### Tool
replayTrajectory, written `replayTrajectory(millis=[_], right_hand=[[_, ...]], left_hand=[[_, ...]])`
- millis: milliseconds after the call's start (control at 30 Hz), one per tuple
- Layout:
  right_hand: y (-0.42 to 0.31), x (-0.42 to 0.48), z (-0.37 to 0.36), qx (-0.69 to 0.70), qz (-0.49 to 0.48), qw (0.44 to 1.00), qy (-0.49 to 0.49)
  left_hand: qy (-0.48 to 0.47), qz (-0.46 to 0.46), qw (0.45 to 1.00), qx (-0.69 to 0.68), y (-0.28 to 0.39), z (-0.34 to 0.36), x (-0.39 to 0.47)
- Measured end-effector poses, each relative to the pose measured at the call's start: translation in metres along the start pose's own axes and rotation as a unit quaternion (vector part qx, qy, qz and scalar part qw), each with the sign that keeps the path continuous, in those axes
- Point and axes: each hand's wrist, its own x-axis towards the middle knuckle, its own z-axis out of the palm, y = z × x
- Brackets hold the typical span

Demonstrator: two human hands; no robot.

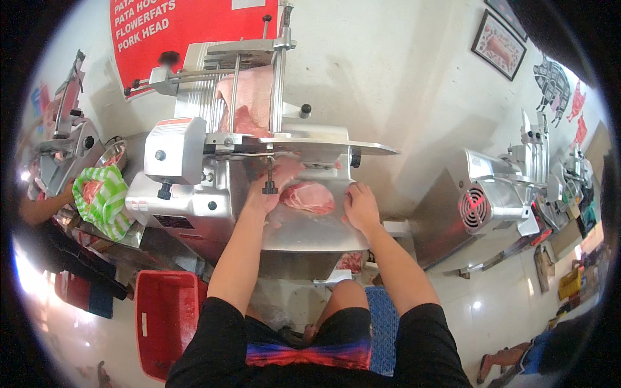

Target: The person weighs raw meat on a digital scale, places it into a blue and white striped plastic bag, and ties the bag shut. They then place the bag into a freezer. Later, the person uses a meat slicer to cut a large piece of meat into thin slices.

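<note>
A meat slicer of bare metal (187, 203) stands before me, with a large slab of raw pork (250, 99) clamped upright between its rods. On its metal receiving tray (310, 237) lie some pink and red slices of raw meat (308, 198). My left hand (264, 194) is at the tray's left side, partly behind a black knob, against a pale piece of meat (286, 170); its fingers are largely hidden. At the tray's right edge rests my right hand (360, 203), fingers curled, with no meat seen in it.
A red plastic crate (167, 315) stands on the floor at left. Beside the slicer is a green-striped bag of meat (102, 201), near another person's arm (46, 208). Another slicer (490, 194) stands at right. A person's leg (504, 356) shows at lower right.
</note>
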Motion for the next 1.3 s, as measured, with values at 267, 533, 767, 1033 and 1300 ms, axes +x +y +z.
replayTrajectory(millis=[267, 533, 767, 1033, 1300], right_hand=[[0.014, -0.011, -0.002, -0.018, 0.016, 1.000, -0.007], [-0.034, 0.009, -0.009, 0.027, -0.183, 0.983, 0.002], [-0.047, 0.054, 0.011, 0.096, -0.224, 0.944, -0.223], [-0.049, 0.062, -0.010, 0.022, -0.260, 0.925, -0.277], [-0.055, 0.067, -0.001, 0.358, 0.031, 0.929, -0.093]], left_hand=[[0.004, 0.130, 0.555, 0.821, -0.032, 0.106, -0.040], [0.101, 0.121, 0.896, 0.416, -0.001, 0.044, 0.019], [0.105, -0.070, 0.978, -0.169, 0.032, 0.076, 0.037], [0.097, -0.054, 0.979, -0.171, 0.031, 0.058, 0.002], [-0.031, -0.070, 0.966, 0.248, 0.002, 0.104, -0.050]])
